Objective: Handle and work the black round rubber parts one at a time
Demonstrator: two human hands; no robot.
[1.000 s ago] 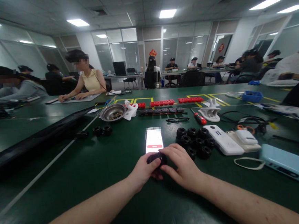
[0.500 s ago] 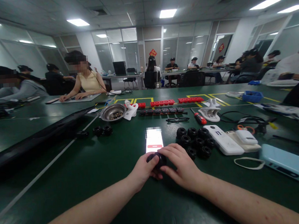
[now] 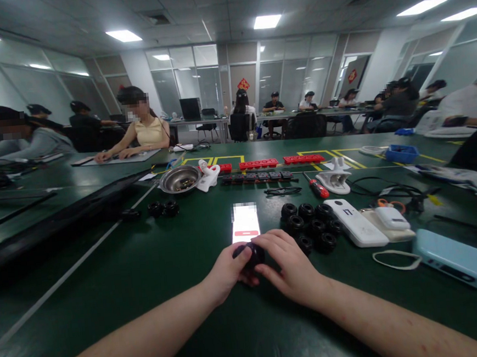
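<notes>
My left hand and my right hand meet over the green table, both closed around one small black round part. The part sits between the fingertips of both hands, just in front of a lit phone lying flat. To the right of my right hand lies a cluster of several black ring-shaped parts. Two more black parts rest farther off to the left.
A steel bowl, a red-handled screwdriver, red and black block rows, white devices, a pale blue power bank and cables lie around. A long black bar crosses the left. Other people sit at the tables.
My hands stay almost still on the black part; the fingers shift slightly. The seated person at the far left table has leaned a little to the right.
</notes>
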